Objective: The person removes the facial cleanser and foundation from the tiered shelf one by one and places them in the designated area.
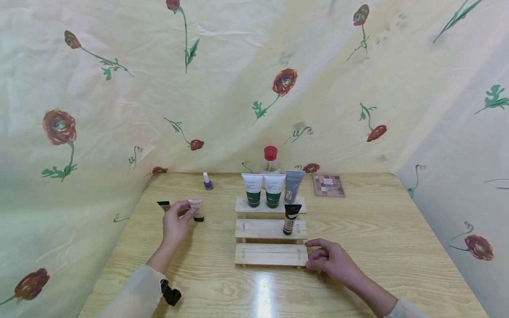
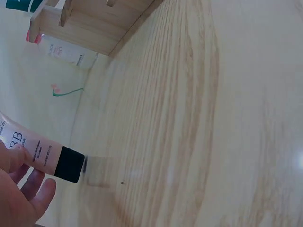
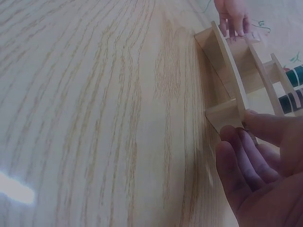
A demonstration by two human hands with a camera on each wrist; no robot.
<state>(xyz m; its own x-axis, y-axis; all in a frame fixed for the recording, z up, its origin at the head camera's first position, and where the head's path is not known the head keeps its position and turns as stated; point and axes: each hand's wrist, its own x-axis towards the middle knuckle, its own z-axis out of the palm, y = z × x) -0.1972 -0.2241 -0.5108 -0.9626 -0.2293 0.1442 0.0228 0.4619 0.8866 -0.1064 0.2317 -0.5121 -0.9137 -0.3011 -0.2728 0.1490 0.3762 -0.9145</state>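
My left hand (image 1: 175,224) pinches a pale pink BB cream tube (image 1: 196,210) between thumb and fingers, left of the rack. Its black cap (image 2: 70,164) points down, close over the tabletop in the left wrist view. My right hand (image 1: 333,263) grips the right end of the lowest step of a three-step wooden rack (image 1: 270,255), thumb and fingertips at the board's edge. On the top step stand two white-and-green tubes (image 1: 252,190) and a grey tube (image 1: 293,187). A beige tube with black ends (image 1: 290,220) stands at the right of the middle step.
Just left of my left hand is another small tube (image 1: 164,206), partly covered by it. Farther back stands a purple nail polish bottle (image 1: 208,183). A clear bottle with a red cap (image 1: 271,153) is behind the rack, and an eyeshadow palette (image 1: 329,185) lies back right. Flowered cloth (image 1: 222,88) walls the table.
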